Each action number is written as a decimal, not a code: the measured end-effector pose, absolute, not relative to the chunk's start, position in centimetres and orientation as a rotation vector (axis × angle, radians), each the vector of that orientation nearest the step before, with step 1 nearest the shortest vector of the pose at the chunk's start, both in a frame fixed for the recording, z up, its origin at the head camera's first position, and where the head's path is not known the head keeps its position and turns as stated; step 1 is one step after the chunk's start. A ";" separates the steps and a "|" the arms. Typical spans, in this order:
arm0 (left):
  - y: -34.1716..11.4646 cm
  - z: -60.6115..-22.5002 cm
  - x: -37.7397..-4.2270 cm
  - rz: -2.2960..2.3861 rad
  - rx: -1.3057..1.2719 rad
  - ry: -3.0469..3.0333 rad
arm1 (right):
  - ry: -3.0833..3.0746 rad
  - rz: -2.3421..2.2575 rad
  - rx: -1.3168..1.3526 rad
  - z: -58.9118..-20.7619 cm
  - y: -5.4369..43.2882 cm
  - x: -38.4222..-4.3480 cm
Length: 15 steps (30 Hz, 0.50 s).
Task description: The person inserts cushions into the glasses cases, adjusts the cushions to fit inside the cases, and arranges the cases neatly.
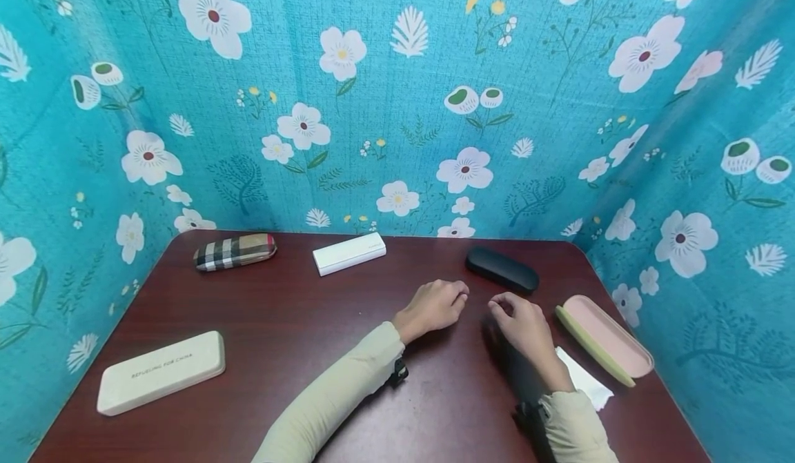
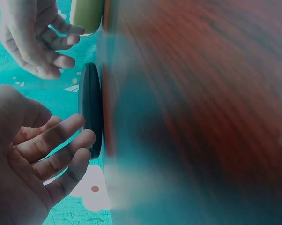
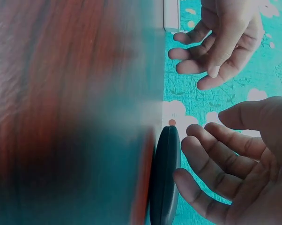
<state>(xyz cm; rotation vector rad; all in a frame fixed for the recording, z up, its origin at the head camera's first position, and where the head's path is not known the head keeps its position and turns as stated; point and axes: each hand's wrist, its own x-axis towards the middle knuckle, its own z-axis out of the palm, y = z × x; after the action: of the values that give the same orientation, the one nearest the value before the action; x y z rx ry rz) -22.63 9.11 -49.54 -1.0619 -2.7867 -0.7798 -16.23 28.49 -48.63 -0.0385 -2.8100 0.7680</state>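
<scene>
A closed black glasses case (image 1: 502, 270) lies near the back right of the table. Just in front of it my left hand (image 1: 436, 306) hovers with loosely bent fingers and nothing in them. My right hand (image 1: 524, 325) is beside it on the right, also holding nothing, its fingers relaxed. In the left wrist view the black case (image 2: 90, 112) appears beyond the left fingertips (image 2: 87, 138). From the right wrist, the same case (image 3: 165, 178) shows close past the right fingertips; whether they touch cannot be told. Both palms face inward.
Right of my right arm lie an open yellow-green glasses case (image 1: 611, 335) with pink lining and a white cloth (image 1: 584, 380). A plaid case (image 1: 234, 252) and a white box-shaped case (image 1: 350, 253) stand along the back; a cream case (image 1: 161, 373) lies front left.
</scene>
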 end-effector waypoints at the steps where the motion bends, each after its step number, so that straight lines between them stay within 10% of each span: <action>1: 9.2 -49.6 -22.6 -0.782 -1.067 -2.784 | -2.807 0.762 -0.046 -48.7 28.6 -16.1; 15: 10.8 -49.4 -21.9 -0.827 -1.103 -2.793 | -2.860 0.777 -0.207 -48.2 30.2 -14.2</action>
<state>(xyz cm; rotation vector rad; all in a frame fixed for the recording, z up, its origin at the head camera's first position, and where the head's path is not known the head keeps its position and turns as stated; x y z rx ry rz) -21.85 10.77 -49.45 -1.1027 -2.7931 -0.8271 -14.21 30.23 -48.19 -0.2068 -2.8595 0.7769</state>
